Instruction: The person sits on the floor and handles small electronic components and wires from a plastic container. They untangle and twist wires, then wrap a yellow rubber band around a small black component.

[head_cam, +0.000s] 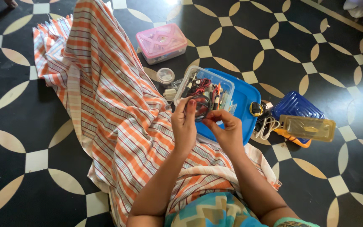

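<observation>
Holding a dark wire loop (201,107) just in front of the clear box (204,86), left hand (184,122) and right hand (225,126) fingers pinching it; best untangled slowly, kept over the box.

A box (204,86) of wires sits on a lid (243,101) on the floor (30,185), just beyond the hands (206,122). Far left of it lie a jar (165,75) and a closed box (161,43). Right of the lid lie a cable (266,127) and a case (309,127). A cloth (106,105) lies left.
</observation>
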